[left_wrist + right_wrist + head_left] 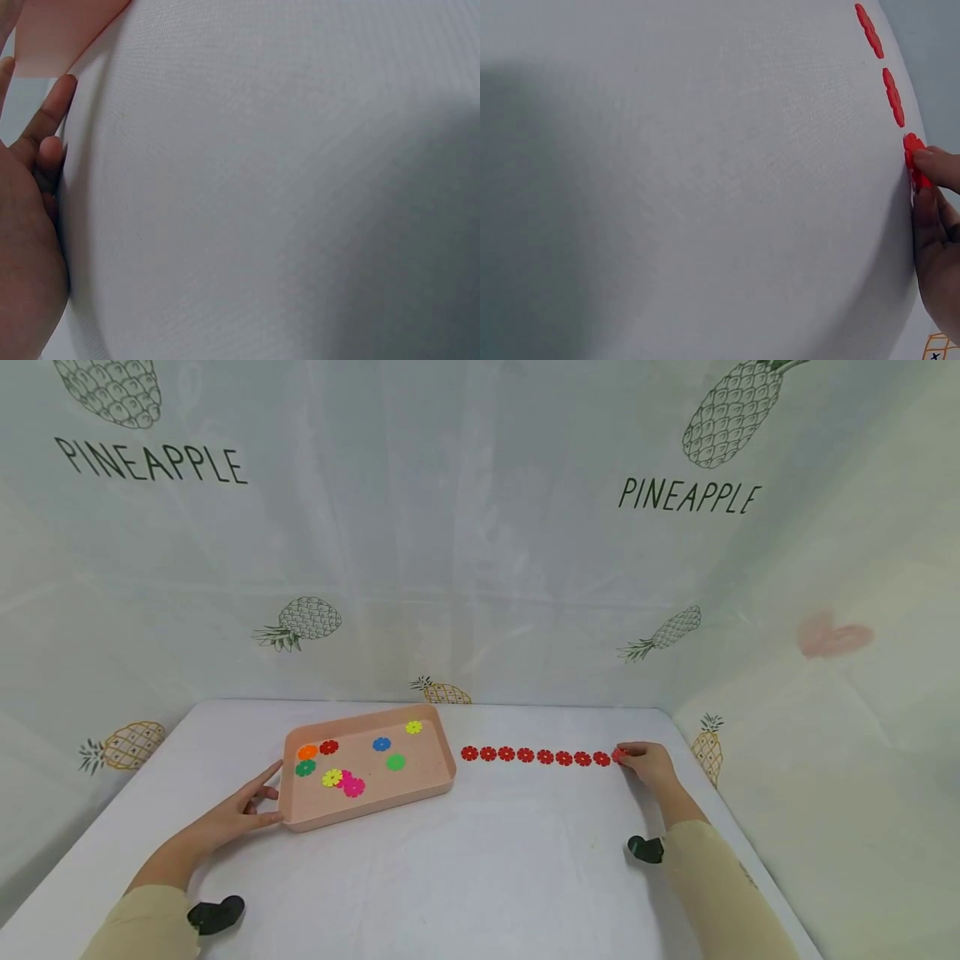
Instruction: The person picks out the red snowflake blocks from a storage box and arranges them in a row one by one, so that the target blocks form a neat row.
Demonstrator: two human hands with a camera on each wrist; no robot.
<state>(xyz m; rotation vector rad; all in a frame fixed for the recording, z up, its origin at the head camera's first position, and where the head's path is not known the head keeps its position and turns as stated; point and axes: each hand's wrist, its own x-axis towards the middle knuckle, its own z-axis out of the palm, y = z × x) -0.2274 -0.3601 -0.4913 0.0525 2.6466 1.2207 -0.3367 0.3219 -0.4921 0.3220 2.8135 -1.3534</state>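
Note:
My right hand (651,763) pinches a red flower-shaped disc (913,148) between thumb and fingers, low over the table at the right end of a row. That row holds several more red flower discs (545,757), lying flat and evenly spaced. To the left, a pink tray (427,775) sits at a slant. Its left side is touched by the extended index finger and thumb of my left hand (228,822). Inside the tray are loose flower discs, among them a blue one (382,744), a light green one (396,762), an orange one (307,752) and a red one (329,747).
A white cloth covers the table (450,877). Behind it and at the sides hangs a pale curtain (465,527) printed with pineapples. Black straps with a camera show at both wrists, below beige sleeves (720,877).

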